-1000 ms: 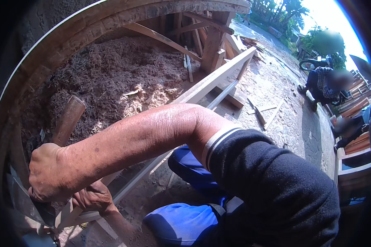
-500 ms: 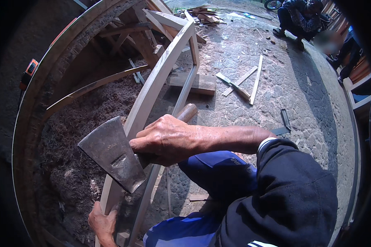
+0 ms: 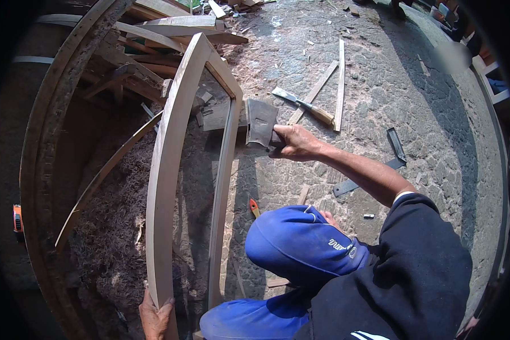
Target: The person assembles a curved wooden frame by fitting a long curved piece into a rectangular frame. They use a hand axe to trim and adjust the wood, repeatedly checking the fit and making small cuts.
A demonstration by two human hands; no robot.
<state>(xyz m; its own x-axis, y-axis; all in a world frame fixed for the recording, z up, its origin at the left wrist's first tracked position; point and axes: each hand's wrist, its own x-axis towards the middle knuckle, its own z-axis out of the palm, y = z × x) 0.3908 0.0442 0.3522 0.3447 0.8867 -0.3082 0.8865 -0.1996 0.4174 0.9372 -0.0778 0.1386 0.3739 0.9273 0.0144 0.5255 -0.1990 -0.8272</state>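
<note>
My right hand [image 3: 298, 141] is closed around a hatchet close to its head [image 3: 260, 123]. The broad steel blade points away to the left, just right of the wooden frame's far end; the handle is mostly hidden by the hand. At the near end of the long wooden frame [image 3: 163, 181], my left hand [image 3: 154, 317] grips the left rail, with the thumb on its near side. The frame stands upright on its edge beside my bent knee in blue trousers.
A wide-bladed knife [image 3: 317, 112] lies by thin wood strips [image 3: 340, 85]. A metal square [image 3: 374, 170] rests on the rough ground farther right. Wood scraps [image 3: 175, 28] pile up at the far left, shavings [image 3: 116, 221] below. An orange tape measure [image 3: 18, 218] sits at the left edge.
The hatchet in my right hand has moved away from over the frame's left rail, to the right and farther out. My left hand keeps its hold on the frame; the view has shifted.
</note>
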